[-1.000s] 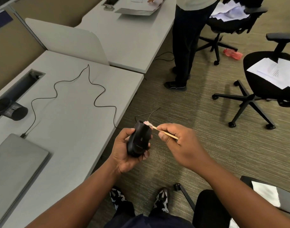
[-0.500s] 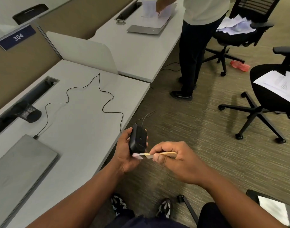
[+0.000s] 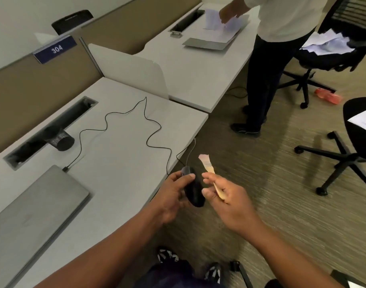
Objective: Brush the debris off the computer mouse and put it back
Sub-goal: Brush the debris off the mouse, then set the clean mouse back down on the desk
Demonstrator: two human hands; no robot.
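My left hand (image 3: 171, 194) grips a black wired computer mouse (image 3: 193, 190) just off the desk's front edge, above the carpet. Its thin black cable (image 3: 126, 113) snakes back across the grey desk (image 3: 107, 183) to a closed grey laptop (image 3: 30, 208). My right hand (image 3: 225, 196) holds a small wooden-handled brush (image 3: 208, 166), its pale bristles pointing up and away, a little right of the mouse and clear of it.
A black mesh cup (image 3: 60, 140) lies beside the desk's cable slot (image 3: 51, 129). A person (image 3: 277, 59) stands at the neighbouring desk handling papers. Office chairs (image 3: 344, 150) with papers stand on the carpet to the right; a red object (image 3: 327, 97) lies on the floor.
The brush has lifted off the mouse's rear end and now points upward beside it. The mouse has been turned in my left hand. The camera view has tilted upward.
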